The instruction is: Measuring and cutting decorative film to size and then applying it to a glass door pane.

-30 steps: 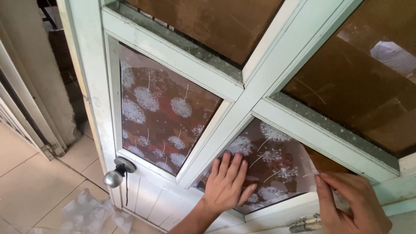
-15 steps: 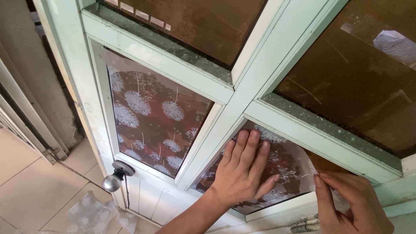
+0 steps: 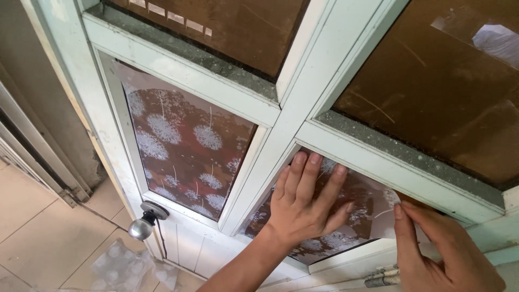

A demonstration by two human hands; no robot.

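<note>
The left hand [image 3: 303, 208] has slid higher up the patterned film [image 3: 362, 203] on the lower right pane — fingers spread flat, gripping nothing, so more film now lies pressed. The right hand [image 3: 440, 249] stays pinching its right edge by the pale green frame [image 3: 281, 116].

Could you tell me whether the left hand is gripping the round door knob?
No, the left hand lies flat on the patterned film in a door pane, well apart from the knob.

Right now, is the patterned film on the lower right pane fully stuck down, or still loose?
Loose at one corner. The left hand lies flat on the film; the right hand pinches its right edge away from the glass.
</note>
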